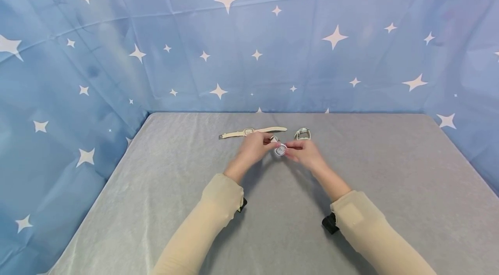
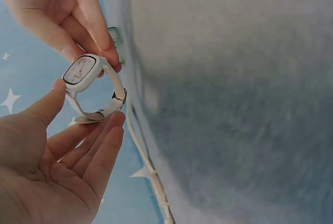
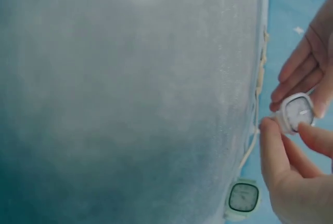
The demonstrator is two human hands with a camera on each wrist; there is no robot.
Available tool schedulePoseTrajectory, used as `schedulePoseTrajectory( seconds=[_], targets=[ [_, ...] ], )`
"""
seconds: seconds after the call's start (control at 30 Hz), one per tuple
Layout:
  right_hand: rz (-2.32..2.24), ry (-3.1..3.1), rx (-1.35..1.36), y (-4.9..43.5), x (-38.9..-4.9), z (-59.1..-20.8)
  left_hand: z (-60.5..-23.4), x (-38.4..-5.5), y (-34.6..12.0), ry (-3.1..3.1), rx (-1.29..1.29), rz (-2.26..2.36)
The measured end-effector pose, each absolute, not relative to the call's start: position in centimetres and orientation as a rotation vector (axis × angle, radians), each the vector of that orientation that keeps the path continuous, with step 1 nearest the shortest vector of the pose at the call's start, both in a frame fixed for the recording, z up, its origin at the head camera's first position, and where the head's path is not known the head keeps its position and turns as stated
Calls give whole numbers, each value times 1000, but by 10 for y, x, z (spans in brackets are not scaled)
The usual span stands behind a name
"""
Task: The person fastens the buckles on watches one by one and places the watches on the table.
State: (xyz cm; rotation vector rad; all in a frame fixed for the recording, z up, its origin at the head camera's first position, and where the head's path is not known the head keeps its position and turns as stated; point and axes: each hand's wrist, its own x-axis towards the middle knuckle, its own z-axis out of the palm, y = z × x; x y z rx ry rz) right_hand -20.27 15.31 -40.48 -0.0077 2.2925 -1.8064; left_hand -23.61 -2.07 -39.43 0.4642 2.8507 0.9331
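A white wristwatch (image 1: 280,150) is held up between both hands, its strap (image 2: 112,104) fastened into a loop at the buckle. My left hand (image 1: 253,148) holds it from the left, thumb at the edge of the case and fingertips under the buckle side of the strap. From the other side, my right hand (image 1: 307,153) pinches the watch where case and strap meet. The dial (image 3: 300,113) shows in the right wrist view, between the two hands.
Behind the hands, a cream watch (image 1: 234,134) lies stretched out flat on the grey cloth-covered table (image 1: 156,188). A pale green watch (image 3: 243,198) stands to its right with its strap looped. Blue star-patterned fabric (image 1: 273,50) hangs at the table's back and sides.
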Motion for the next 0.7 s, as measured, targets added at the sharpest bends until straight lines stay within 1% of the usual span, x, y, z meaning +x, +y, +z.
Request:
schedulePoseTrajectory(
  seconds=[0.13, 0.4, 0.7],
  targets=[
    [-1720, 2293, 4, 154, -203, -404, -400, -238, -17, 2868, 479, 827],
    [-1622, 2308, -59, 159, -202, -403, -405, -236, -21, 2834, 480, 861],
    [-1687, 2179, -46, 162, -199, -401, -409, -233, -26, 2806, 462, 773]
  ],
)
